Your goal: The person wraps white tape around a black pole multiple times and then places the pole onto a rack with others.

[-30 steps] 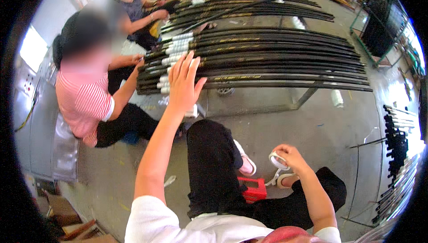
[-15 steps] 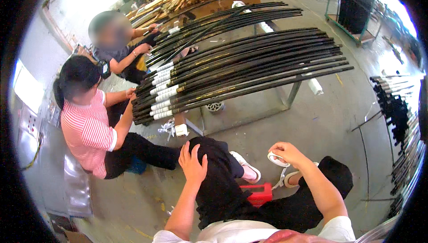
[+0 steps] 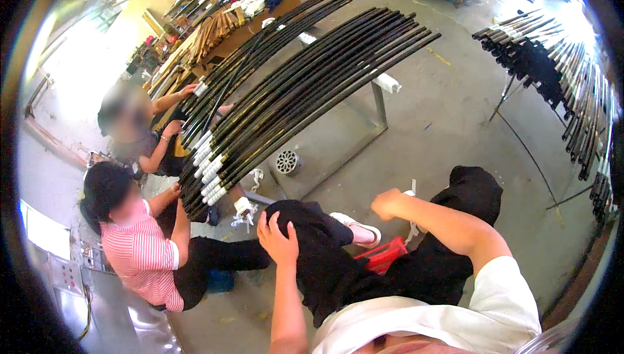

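Strip: hung loose, could have snagged stool
Left hand: lay spread on knee
Right hand: curled, pinch couldn't be told

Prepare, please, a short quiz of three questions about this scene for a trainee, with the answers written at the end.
1. True or false: the camera wearer's bare left hand rests on the knee of the black fabric trousers.

2. Choose one. Where is the red plastic object?
A) in the left hand
B) between the camera wearer's legs
C) on the camera wearer's shoulder

3. Fill in the word: near the co-worker in the red-and-white striped shirt, several long, thin black poles have ribbed sections coloured ____.

Key: 1. True. 2. B. 3. White.
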Tool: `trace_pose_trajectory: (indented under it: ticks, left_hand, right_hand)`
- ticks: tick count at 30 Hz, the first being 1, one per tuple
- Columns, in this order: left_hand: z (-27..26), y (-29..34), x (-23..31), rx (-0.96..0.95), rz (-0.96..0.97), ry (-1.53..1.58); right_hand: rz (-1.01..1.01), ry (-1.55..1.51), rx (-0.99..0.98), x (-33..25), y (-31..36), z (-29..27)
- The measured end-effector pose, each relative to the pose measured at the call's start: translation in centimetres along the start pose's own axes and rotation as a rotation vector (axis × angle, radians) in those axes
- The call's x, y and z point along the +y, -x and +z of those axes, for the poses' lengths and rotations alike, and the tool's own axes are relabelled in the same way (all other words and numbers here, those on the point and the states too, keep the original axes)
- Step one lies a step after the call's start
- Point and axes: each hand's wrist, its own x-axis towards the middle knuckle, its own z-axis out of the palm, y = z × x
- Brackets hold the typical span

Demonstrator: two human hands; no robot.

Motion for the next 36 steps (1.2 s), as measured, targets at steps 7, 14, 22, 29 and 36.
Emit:
trace_pose_trajectory:
  ticks: [7, 14, 22, 29, 36]
  left_hand:
    - [-1.0, -0.2, 2.5, 0.0, 0.082, 0.021]
    - [-2.4, 0.0, 4.8, 0.006, 0.11, -0.057]
    - [-2.8, -0.7, 7.7, -0.053, 0.161, -0.001]
    - [-2.6, -0.8, 8.3, -0.079, 0.181, 0.035]
    - [-1.5, 0.7, 3.5, 0.075, -0.215, 0.558]
  right_hand:
    - [-0.032, -0.057, 0.221, 1.2, -0.2, -0.1]
    - [0.028, -0.087, 0.286, 2.6, 0.0, 0.1]
    - [0.01, -0.149, 0.26, 2.5, 1.2, -0.3]
    - [0.012, -0.146, 0.231, 1.5, 1.4, -0.3]
    - [0.002, -0.15, 0.196, 1.2, 1.3, -0.4]
